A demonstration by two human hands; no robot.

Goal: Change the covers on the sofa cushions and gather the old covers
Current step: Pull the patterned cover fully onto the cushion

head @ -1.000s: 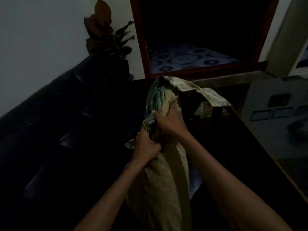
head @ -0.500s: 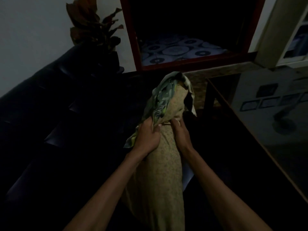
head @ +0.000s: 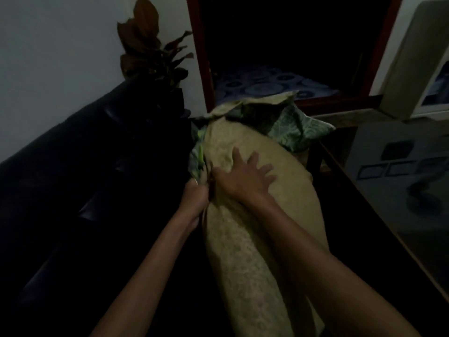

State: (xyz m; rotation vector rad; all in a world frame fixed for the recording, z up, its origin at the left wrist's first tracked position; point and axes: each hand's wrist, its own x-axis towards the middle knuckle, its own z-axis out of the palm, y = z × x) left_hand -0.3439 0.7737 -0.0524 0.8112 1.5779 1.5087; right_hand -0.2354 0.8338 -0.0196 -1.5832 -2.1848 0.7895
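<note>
The cushion (head: 255, 215) lay lengthwise away from the person, its long axis running from the lower frame up toward the doorway, resting over the dark sofa (head: 80, 171). A tan patterned cover (head: 245, 259) enclosed the near and middle part. At the far end, green patterned fabric (head: 297, 128) stood exposed beyond the cover's open mouth; whether this was the inner cushion or the other cover could not be told.

The left hand (head: 195, 197) was clenched on the cover's edge at the cushion's left flank, beside a strip of green fabric. The right hand (head: 245, 176) lay released, fingers spread flat, pressing on the top face slightly further along. Both hands sat at about mid-length; the uncovered end lay ahead of them, the right hand being nearer to it.

Judgement: the cover was being worked along the cushion, and the next move would turn on that long axis, one hand pulling while the other steadied.

A glass-topped desk (head: 398, 190) stood to the right, a plant (head: 150, 47) behind the sofa. No brand, label or legible writing was found; lighting was poor.
</note>
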